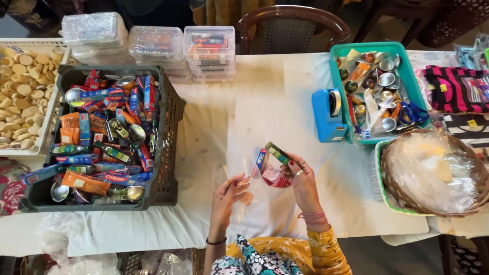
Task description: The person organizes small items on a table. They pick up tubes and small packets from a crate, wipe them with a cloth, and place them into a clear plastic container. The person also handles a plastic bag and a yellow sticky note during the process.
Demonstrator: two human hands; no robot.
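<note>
Pouch point(265, 173) of clear plastic, small items inside, held above white table point(285, 102), near centre, between crate point(168, 132) far left and teal tray point(340, 102) far right. Likely light, floppy, slippery; best pinched at rim. Right hand point(303, 178) fingers closed on rim, gripping pouch. Left hand point(232, 196) fingers curled, pinching near edge.

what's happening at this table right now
A person sits at a table covered with a white cloth. Their right hand holds a small bundle of packaged items, a little green box among them, inside what looks like clear plastic wrap. Their left hand pinches the wrap's other edge. A dark crate of small toiletry boxes, bottles and spoons stands to their left, and a blue tape dispenser beside a teal tray to their right.
</note>
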